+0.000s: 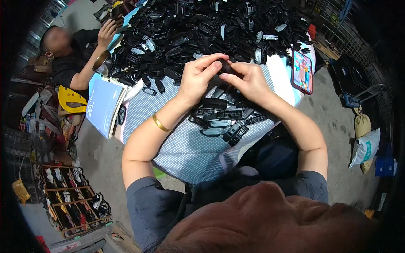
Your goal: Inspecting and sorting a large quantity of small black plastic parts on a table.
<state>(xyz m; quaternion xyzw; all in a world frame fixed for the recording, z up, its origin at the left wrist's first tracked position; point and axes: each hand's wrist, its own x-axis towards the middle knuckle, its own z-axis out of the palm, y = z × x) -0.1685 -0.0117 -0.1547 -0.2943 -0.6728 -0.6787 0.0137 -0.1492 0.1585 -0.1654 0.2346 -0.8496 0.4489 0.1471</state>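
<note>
Over the near edge of the big heap, my left hand [197, 79] and my right hand [249, 81] meet with thumbs and fingertips pinched together. Between them is a small black plastic casing [226, 67], mostly covered by my fingers. Right below my hands lies a loose group of black and grey oblong plastic casings [230, 114], some hollow side up. They rest on a light patterned cloth [185, 145]. Beyond my hands spreads a large heap of similar black casings [190, 31], with a few silver-grey pieces among them.
A phone [302, 71] with a lit screen lies at the table's right edge. At the left edge are a blue-covered book [104, 103] and a metal cup [101, 64]. A co-worker [78, 55] sits at the far left, hands raised. A compartmented rack [74, 198] stands on the floor.
</note>
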